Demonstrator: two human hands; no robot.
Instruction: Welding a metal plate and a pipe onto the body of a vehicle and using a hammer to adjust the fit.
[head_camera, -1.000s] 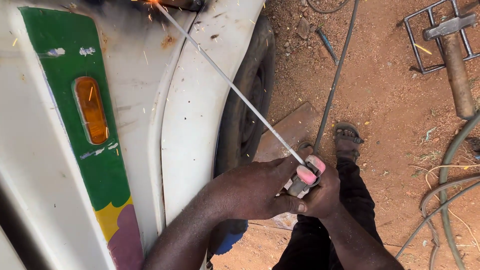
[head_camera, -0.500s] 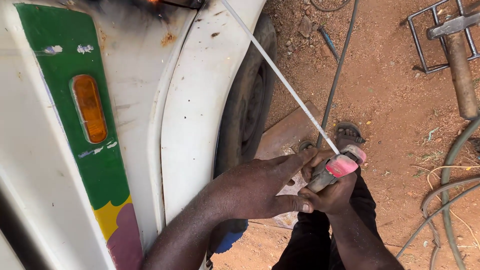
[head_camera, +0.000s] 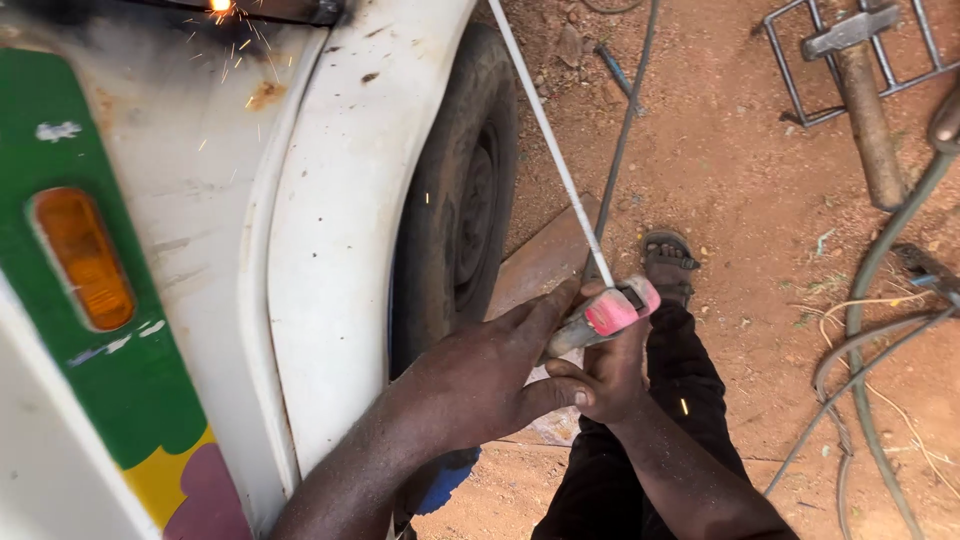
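Observation:
My right hand (head_camera: 612, 378) grips a welding electrode holder (head_camera: 608, 316) with a pink tip. My left hand (head_camera: 480, 385) wraps over it from the left, its forefinger lying along the holder. A long thin welding rod (head_camera: 550, 150) runs from the holder up and left to the frame's top edge, in front of the tyre (head_camera: 460, 200). Orange sparks (head_camera: 218, 8) glow on the scorched top of the white vehicle body panel (head_camera: 340, 200), away from the rod.
The panel carries an orange lamp (head_camera: 85, 260) on a green stripe (head_camera: 130, 390). My sandalled foot (head_camera: 668, 265) stands on red dirt. A hammer (head_camera: 865, 110) lies on a metal frame (head_camera: 790, 70) at top right. Cables (head_camera: 870, 300) trail along the right.
The rod has swung right, off the glowing spot at the panel's top. The holder and both hands have shifted right and slightly up. Sparks still fly at the top.

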